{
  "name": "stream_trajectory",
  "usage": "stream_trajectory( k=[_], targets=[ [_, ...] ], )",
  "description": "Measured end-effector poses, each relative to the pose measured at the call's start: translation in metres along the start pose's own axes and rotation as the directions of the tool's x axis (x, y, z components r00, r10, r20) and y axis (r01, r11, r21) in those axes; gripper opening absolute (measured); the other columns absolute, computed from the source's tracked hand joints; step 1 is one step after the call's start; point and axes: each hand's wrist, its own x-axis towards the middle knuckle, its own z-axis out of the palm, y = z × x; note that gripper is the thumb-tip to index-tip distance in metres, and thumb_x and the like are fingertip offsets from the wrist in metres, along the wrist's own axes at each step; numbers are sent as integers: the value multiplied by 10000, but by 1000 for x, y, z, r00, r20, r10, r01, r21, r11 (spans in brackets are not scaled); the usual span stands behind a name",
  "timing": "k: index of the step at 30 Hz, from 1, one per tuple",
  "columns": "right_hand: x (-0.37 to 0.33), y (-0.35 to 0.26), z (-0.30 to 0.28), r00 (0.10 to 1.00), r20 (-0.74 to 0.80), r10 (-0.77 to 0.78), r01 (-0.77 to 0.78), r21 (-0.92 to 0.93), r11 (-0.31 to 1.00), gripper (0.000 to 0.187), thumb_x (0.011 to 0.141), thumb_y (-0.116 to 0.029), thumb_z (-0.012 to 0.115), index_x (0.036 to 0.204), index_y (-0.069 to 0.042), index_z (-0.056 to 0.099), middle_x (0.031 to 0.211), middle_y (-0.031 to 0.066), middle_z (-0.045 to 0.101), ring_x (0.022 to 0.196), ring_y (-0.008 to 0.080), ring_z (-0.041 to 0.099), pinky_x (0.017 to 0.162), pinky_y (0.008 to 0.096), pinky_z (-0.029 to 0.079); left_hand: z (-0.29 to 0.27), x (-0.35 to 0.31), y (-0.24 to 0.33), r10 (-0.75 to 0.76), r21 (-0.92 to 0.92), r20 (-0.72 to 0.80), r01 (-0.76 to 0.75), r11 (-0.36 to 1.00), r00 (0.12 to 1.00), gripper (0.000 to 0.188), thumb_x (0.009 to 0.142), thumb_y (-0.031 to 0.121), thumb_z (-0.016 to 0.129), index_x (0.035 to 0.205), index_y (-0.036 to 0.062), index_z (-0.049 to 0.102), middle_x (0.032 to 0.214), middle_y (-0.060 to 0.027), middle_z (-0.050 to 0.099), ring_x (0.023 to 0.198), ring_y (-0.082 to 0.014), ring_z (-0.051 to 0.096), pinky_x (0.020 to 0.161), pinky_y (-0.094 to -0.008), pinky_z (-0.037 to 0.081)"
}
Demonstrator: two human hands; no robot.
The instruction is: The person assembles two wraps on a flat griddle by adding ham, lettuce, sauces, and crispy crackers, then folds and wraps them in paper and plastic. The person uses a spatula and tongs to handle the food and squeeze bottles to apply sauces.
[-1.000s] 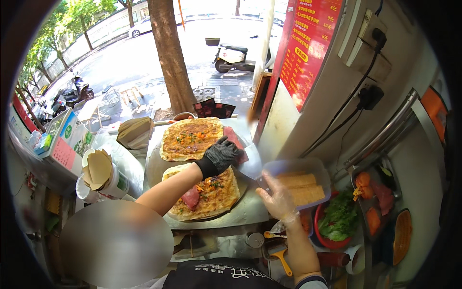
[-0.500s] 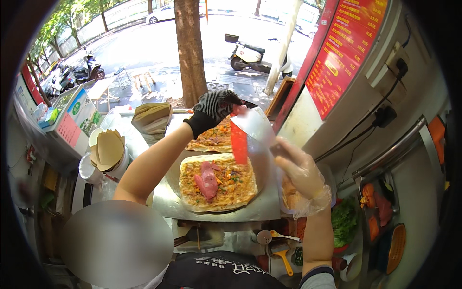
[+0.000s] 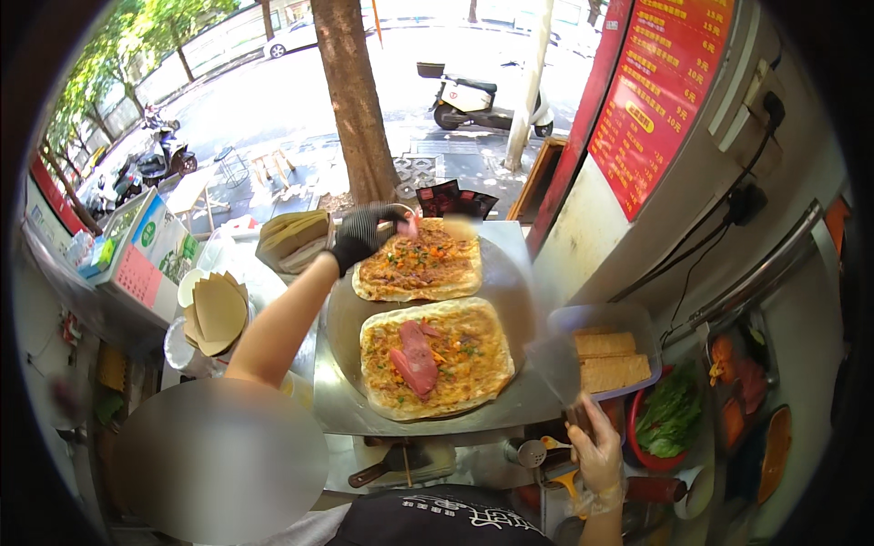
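Lowered since the earlier frame, the scraper (image 3: 552,370) sits beside the tub (image 3: 605,316), gripped in my right hand (image 3: 597,452); my left hand (image 3: 362,238) pinches pink meat (image 3: 411,226) over the far flatbread (image 3: 419,276), not yet laid. The near flatbread (image 3: 464,369) already bears meat slices (image 3: 417,359).

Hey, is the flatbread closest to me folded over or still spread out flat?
Spread out flat: the near flatbread lies open on the griddle, its edges apart and the pink meat uncovered on top.
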Motion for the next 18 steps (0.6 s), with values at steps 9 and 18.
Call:
stream_trajectory(
  k=[9,18],
  targets=[
    [-87,84,-3,898,-386,209,-166,142,976,514,904,-50,535,1400,2,411,1029,56,582,535,36,411,446,197,364,34,-72,-51,71,263,313,-158,952,947,178,802,222,651,965,198,719,999,-37,692,992,-223,627,929,-345,426],
    [-102,82,17,799,-509,319,-172,315,933,517,947,-148,519,1433,-44,374,800,4,539,450,31,415,366,192,291,24,17,-46,-319,-381,46,311,870,947,277,907,299,632,966,35,695,844,-37,693,684,-95,609,613,-226,475]
  ],
)
